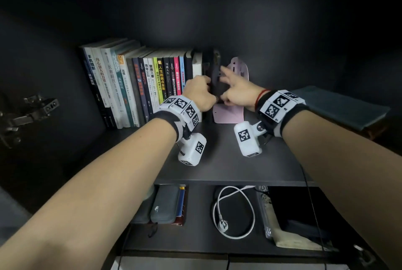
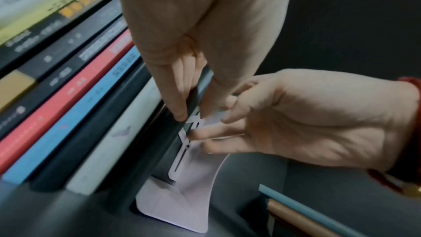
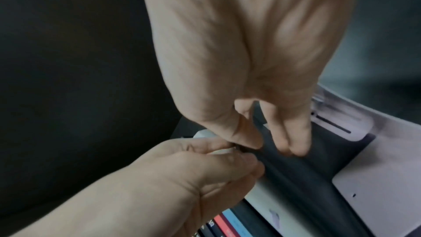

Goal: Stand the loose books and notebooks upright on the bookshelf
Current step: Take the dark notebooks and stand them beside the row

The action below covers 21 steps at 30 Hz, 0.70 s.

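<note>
A row of books stands upright on the dark shelf. At its right end, a black notebook stands between a white book and a pink metal bookend. My left hand grips the notebook's spine, fingers and thumb curled round it. My right hand pinches the notebook's cover, thumb on one side and fingers on the bookend side, index finger stretched upward. The notebook's lower part is hidden behind both hands.
A teal book lies flat on the shelf to the right of the bookend. On the lower shelf lie a grey pouch, a coiled white cable and a dark case. A metal hinge sticks out at left.
</note>
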{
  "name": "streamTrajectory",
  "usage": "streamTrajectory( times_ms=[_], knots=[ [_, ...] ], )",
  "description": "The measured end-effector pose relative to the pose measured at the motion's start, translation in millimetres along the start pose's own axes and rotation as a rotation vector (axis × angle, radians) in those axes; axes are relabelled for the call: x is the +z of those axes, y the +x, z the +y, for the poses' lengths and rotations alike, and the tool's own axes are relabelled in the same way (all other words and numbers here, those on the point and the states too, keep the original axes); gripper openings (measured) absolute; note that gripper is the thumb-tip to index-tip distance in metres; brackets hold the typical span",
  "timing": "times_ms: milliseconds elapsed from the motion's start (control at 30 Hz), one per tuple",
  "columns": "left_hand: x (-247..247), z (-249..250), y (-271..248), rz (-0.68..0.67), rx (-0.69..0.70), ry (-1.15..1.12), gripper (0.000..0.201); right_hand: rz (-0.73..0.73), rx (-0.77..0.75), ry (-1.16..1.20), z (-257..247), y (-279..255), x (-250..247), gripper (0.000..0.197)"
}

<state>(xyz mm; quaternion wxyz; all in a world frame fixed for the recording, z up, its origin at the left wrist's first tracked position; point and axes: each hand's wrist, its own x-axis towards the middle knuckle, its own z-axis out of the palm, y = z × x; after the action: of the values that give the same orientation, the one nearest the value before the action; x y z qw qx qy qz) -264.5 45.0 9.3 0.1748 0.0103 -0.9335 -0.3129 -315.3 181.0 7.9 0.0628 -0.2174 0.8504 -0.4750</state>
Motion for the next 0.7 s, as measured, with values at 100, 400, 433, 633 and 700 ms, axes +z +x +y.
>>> streamTrajectory(
  times_ms=[100,400,433,633,700],
  knots=[
    [-1.0,-6.0,-4.3,0.046,-0.021,-0.032,0.026,-0.066,-0.042,-0.027,-5.8,7.6,10.0,0.105],
    [-2.6,-2.0,-1.0,0.215,-0.057,-0.052,0.018,-0.143,-0.02,-0.05,1.1,5.6,10.0,0.103],
    [-1.5,2.8,-0.3,0.209,-0.043,-0.069,0.013,-0.153,-0.029,-0.085,1.6,5.3,8.8,0.101],
    [12.0,34.6,3.2,0.136,0.002,-0.196,0.011,-0.112,-0.024,-0.132,5.3,-17.0,-18.1,0.058],
    [20.6,44.5,3.7,0.116,0.0,-0.21,0.014,-0.084,-0.013,-0.08,7.8,-29.8,-31.8,0.061]
  ],
)
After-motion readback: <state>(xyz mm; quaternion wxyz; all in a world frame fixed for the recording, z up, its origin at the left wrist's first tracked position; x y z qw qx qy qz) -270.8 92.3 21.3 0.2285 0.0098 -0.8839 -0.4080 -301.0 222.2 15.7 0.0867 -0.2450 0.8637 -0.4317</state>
